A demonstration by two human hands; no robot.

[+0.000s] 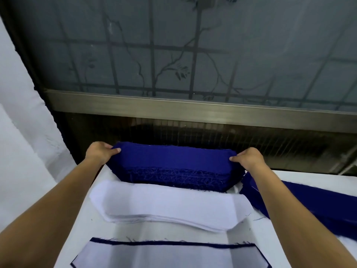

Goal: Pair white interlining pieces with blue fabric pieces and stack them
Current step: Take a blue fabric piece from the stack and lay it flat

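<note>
A thick stack of blue fabric pieces (173, 163) lies at the far edge of the white table (108, 238), its frayed edges facing me. My left hand (100, 151) grips the stack's left end, thumb on top. At the right end, my right hand (249, 158) grips it the same way. In front of it sits a stack of white interlining pieces (170, 206). Nearest me lies a paired piece (170, 256), white interlining on blue fabric, only a blue rim showing.
More blue fabric (316, 206) lies spread over the table's right side. A window (193, 55) with a metal frame and mesh stands directly behind the table. White cloth (23, 151) hangs at the left.
</note>
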